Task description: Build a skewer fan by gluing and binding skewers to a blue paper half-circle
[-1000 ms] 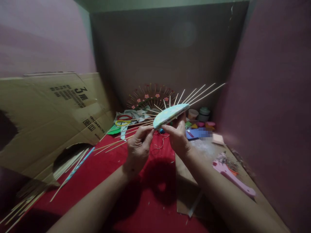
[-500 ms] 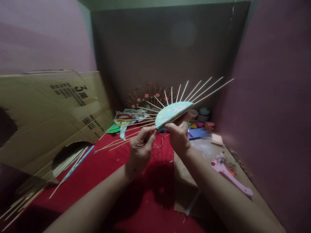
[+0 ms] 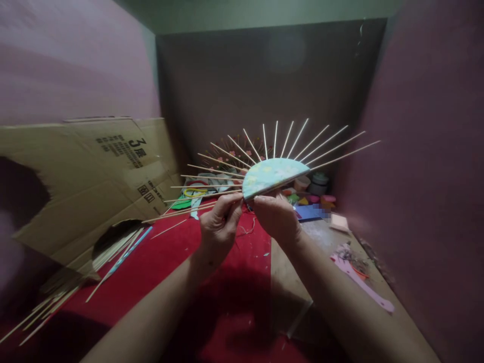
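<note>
A light blue half-round piece [image 3: 276, 174] with pale flowers is held up in the middle of the view. Several thin wooden sticks [image 3: 298, 138] fan out from its curved edge. My left hand [image 3: 221, 227] pinches at the piece's left corner, near the lowest sticks. Under the straight edge, my right hand [image 3: 278, 217] grips the piece with its thumb in front and its other fingers mostly hidden behind.
Cardboard [image 3: 86, 176] stands at the left, with loose sticks [image 3: 117, 247] by its hole. Red cloth [image 3: 227, 282] covers the table. A pink-handled tool [image 3: 363, 282] lies on a board at right. A decorated fan [image 3: 230, 151] stands behind.
The half-round piece has turned so that its face shows more fully and its sticks spread wider in view. Both hands still hold it. The camera view has shifted slightly.
</note>
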A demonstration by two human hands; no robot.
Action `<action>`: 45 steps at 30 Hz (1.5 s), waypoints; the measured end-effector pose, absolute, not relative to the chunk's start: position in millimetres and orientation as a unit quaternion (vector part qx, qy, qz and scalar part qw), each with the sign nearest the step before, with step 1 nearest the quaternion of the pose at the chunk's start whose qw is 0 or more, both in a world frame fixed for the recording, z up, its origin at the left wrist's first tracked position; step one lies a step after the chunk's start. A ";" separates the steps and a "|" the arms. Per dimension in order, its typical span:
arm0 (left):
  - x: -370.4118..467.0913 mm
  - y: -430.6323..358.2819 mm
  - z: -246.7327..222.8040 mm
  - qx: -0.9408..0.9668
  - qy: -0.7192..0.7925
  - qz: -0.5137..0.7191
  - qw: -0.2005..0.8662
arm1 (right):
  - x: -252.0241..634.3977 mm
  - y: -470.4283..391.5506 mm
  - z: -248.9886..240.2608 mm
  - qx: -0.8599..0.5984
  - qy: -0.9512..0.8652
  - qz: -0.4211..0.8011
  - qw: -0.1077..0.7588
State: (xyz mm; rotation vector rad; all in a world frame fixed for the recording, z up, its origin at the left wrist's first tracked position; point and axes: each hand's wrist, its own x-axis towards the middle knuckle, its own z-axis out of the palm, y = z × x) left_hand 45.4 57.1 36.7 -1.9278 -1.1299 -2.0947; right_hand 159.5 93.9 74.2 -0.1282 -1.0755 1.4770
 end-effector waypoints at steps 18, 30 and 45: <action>30.6 44.7 43.1 -0.719 -0.297 -0.527 0.342 | 150.3 79.0 98.4 -0.154 -0.142 0.785 0.583; 13.2 7.9 52.3 -0.709 -0.288 -0.459 0.451 | 156.1 65.1 104.3 -0.145 -0.169 0.851 0.476; 1.0 -1.8 76.8 -0.631 -0.431 -0.645 -0.029 | 148.1 66.3 89.5 -0.143 -0.221 0.874 0.408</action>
